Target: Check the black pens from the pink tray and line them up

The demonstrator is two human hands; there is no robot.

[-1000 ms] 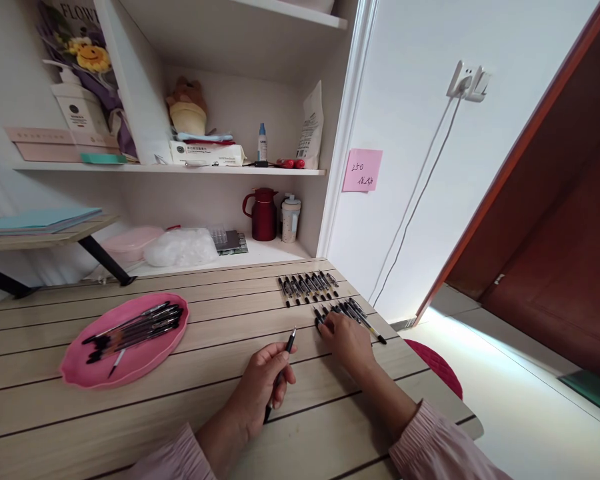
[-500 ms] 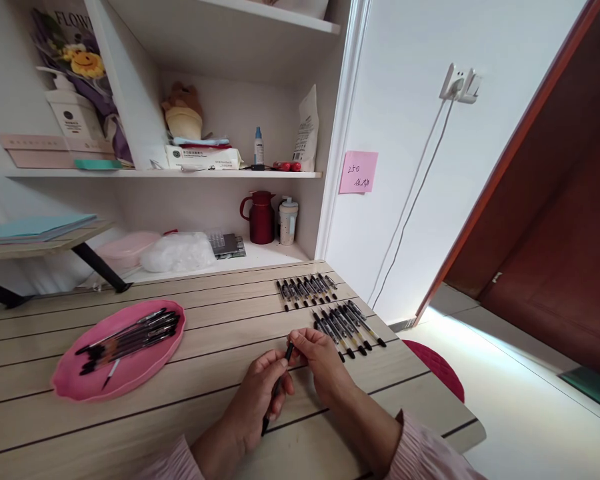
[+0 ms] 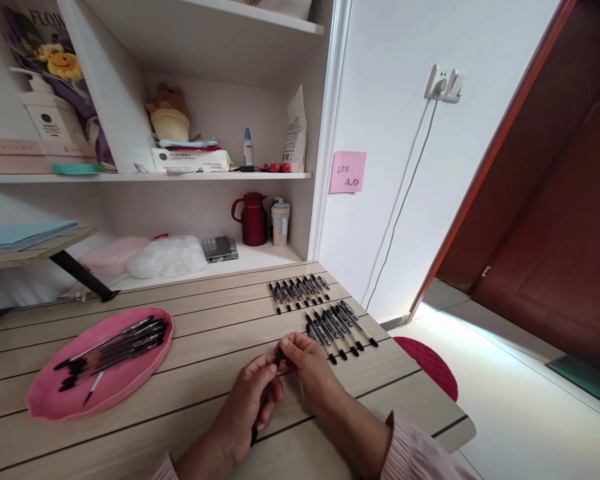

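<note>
My left hand (image 3: pixel 247 407) is closed round the barrel of a black pen (image 3: pixel 267 393), which points up and away from me. My right hand (image 3: pixel 307 367) pinches the pen's upper tip with thumb and fingers. Both hands meet above the wooden table (image 3: pixel 195 373), near its front. Just beyond my right hand lies a row of several black pens (image 3: pixel 341 325), and a second row of pens (image 3: pixel 299 291) lies farther back. A pink tray (image 3: pixel 135 373) at the left holds several loose black pens (image 3: pixel 113 343).
Shelves behind the table carry a red jug (image 3: pixel 253 219), a white cup (image 3: pixel 281 222), a plastic bag (image 3: pixel 167 257), boxes and a plush toy. A pink sticky note (image 3: pixel 348 172) hangs on the wall. A red cushion (image 3: pixel 427 363) lies past the table's right edge.
My right hand left the near row of pens and came back to the tip of the pen in my left hand. The view shifted slightly rightward.
</note>
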